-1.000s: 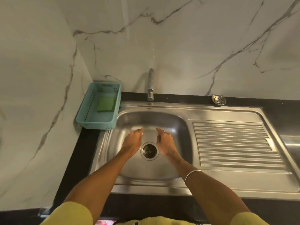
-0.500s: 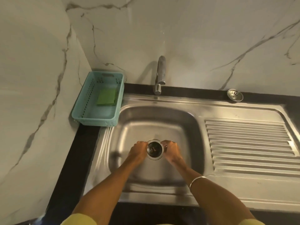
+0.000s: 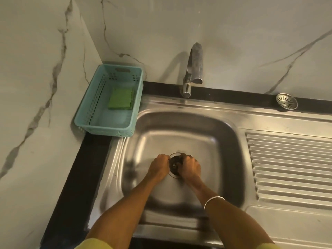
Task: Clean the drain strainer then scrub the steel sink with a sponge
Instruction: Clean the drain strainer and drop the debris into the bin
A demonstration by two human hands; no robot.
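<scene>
— Head view: where's the strainer?
— The drain strainer (image 3: 174, 165) sits in the drain of the steel sink (image 3: 179, 133). My left hand (image 3: 159, 167) and right hand (image 3: 190, 168) curl on its rim, both grips grasping it.
— Handling?
— Light, stiff, probably slick; I'd lift by the rim.

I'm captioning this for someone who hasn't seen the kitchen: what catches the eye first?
Both hands meet at the drain in the middle of the steel sink, the left hand and right hand curled at its rim. A green sponge lies in the teal basket at the back left corner.
</scene>
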